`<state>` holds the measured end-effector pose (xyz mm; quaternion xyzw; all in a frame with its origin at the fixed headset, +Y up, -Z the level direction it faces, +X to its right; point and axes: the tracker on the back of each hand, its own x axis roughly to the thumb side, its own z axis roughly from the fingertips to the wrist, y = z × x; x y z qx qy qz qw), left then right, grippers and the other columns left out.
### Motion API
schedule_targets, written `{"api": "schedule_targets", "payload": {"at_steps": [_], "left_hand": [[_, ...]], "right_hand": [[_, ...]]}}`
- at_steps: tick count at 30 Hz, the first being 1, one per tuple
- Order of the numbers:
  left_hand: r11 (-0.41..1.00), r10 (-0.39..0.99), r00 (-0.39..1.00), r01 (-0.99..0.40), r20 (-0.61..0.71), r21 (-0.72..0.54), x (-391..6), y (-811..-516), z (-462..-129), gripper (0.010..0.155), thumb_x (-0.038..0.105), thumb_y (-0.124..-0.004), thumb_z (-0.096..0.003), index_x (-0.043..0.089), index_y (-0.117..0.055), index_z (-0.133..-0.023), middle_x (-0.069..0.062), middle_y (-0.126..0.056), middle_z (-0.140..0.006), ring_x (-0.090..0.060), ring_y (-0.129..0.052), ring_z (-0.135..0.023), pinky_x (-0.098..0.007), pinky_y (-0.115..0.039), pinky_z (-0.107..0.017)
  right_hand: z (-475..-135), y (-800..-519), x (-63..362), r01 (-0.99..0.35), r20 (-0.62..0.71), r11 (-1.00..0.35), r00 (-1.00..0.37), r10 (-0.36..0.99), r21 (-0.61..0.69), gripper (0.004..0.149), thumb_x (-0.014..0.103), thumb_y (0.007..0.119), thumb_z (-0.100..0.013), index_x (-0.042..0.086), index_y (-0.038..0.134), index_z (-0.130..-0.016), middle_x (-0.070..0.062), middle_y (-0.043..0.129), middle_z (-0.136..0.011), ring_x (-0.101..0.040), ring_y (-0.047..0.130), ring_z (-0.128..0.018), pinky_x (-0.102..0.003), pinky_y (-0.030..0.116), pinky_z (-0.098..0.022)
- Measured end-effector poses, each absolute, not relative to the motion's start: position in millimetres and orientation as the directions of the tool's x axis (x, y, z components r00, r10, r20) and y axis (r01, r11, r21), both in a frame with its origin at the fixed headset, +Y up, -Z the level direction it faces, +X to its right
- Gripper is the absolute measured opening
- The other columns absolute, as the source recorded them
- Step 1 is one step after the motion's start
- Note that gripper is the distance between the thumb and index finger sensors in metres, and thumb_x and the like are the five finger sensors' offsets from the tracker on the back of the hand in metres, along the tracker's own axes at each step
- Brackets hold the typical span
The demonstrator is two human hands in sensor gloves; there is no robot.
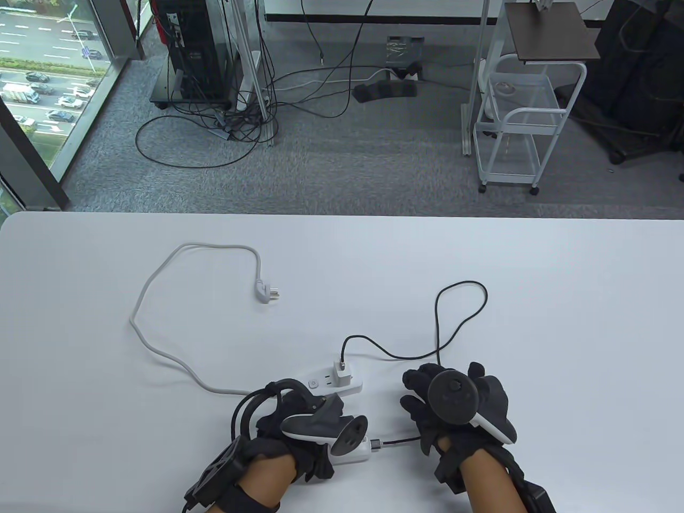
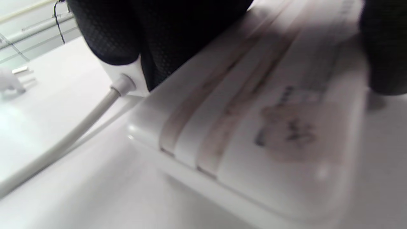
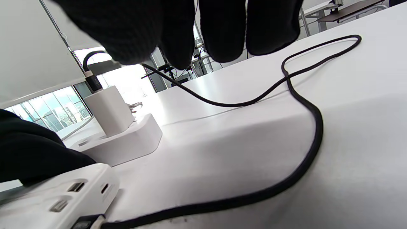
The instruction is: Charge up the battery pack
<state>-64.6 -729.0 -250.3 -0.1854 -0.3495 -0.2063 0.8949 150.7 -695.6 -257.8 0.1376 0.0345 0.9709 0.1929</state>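
My left hand (image 1: pixel 307 427) grips the white battery pack (image 1: pixel 357 453) on the table near the front edge; the pack fills the left wrist view (image 2: pixel 270 127), blurred, with gloved fingers (image 2: pixel 159 31) over its far side. A black cable (image 1: pixel 462 320) is plugged into the pack's right end (image 1: pixel 376 443) and runs in loops to a white charger (image 1: pixel 342 371) seated in the white power strip (image 1: pixel 326 383). My right hand (image 1: pixel 427 406) hovers just right of the pack with its fingers (image 3: pixel 222 28) hanging loose, holding nothing. The right wrist view shows the pack's ports (image 3: pixel 68 194) and the charger (image 3: pixel 108 109).
The power strip's grey cord (image 1: pixel 160 352) loops left and back; its plug (image 1: pixel 267 292) lies loose on the table, unplugged. Beyond the table's far edge (image 1: pixel 342 215) is carpet with a white cart (image 1: pixel 521 123) and tangled cables.
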Motion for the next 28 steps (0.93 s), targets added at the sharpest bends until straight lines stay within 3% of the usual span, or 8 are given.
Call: {"api": "schedule_targets", "payload": {"at_steps": [4, 7, 10, 12, 16, 28], "left_hand": [[0.897, -0.142, 0.746, 0.376, 0.651, -0.235, -79.3, -706.1, -255.2, 0.081, 0.077, -0.084, -0.0409, 0.027, -0.072, -0.104, 0.007, -0.09, -0.093, -0.01, -0.103, -0.072, -0.044, -0.083, -0.061], [0.973, -0.052, 0.82, 0.171, 0.57, -0.157, -100.4, -678.4, -259.4, 0.091, 0.081, -0.075, -0.0405, 0.022, -0.069, -0.11, -0.005, -0.085, -0.101, -0.024, -0.098, -0.081, -0.051, -0.078, -0.064], [0.997, 0.005, 0.888, 0.033, 0.46, -0.076, -126.2, -663.1, -264.7, 0.101, 0.082, -0.069, -0.0429, 0.019, -0.046, -0.119, -0.019, -0.056, -0.117, -0.044, -0.071, -0.1, -0.063, -0.062, -0.07], [0.999, 0.042, 0.904, -0.027, 0.424, -0.043, -139.3, -660.7, -268.7, 0.104, 0.081, -0.066, -0.0441, 0.018, -0.035, -0.12, -0.024, -0.04, -0.12, -0.052, -0.054, -0.105, -0.069, -0.05, -0.071], [0.995, 0.088, 0.918, -0.063, 0.387, -0.077, -150.0, -664.1, -274.2, 0.106, 0.081, -0.064, -0.0451, 0.018, -0.024, -0.12, -0.027, -0.024, -0.12, -0.056, -0.037, -0.106, -0.072, -0.041, -0.071], [0.994, 0.077, 0.911, -0.038, 0.405, -0.103, -146.0, -667.4, -274.1, 0.106, 0.081, -0.063, -0.0453, 0.02, -0.02, -0.12, -0.027, -0.021, -0.12, -0.055, -0.035, -0.106, -0.072, -0.041, -0.071]], "right_hand": [[-256.7, -693.6, 154.4, -0.333, 0.265, -0.94, -0.901, 0.342, 0.079, 0.065, 0.042, 0.08, -0.045, 0.019, 0.059, -0.103, -0.027, 0.054, -0.11, -0.056, 0.06, -0.095, -0.086, 0.024, -0.062], [-257.2, -693.5, 158.9, -0.323, 0.25, -0.944, -0.911, 0.328, 0.061, 0.075, 0.047, 0.078, -0.045, 0.023, 0.044, -0.107, -0.027, 0.036, -0.115, -0.059, 0.044, -0.1, -0.086, 0.02, -0.062], [-259.5, -694.5, 163.0, -0.316, 0.233, -0.948, -0.919, 0.317, 0.043, 0.082, 0.051, 0.078, -0.045, 0.026, 0.033, -0.109, -0.026, 0.022, -0.116, -0.061, 0.03, -0.102, -0.086, 0.017, -0.062], [-260.8, -696.2, 164.4, -0.296, 0.224, -0.954, -0.928, 0.298, 0.044, 0.084, 0.053, 0.077, -0.045, 0.027, 0.028, -0.108, -0.025, 0.013, -0.116, -0.061, 0.022, -0.103, -0.086, 0.014, -0.062], [-262.1, -700.5, 164.9, -0.263, 0.208, -0.963, -0.94, 0.271, 0.065, 0.087, 0.055, 0.075, -0.045, 0.029, 0.022, -0.108, -0.024, 0.007, -0.116, -0.061, 0.016, -0.102, -0.085, 0.011, -0.061], [-261.1, -702.4, 164.6, -0.262, 0.208, -0.962, -0.939, 0.273, 0.077, 0.085, 0.055, 0.075, -0.045, 0.029, 0.024, -0.108, -0.025, 0.007, -0.115, -0.061, 0.017, -0.102, -0.085, 0.011, -0.06]]}}
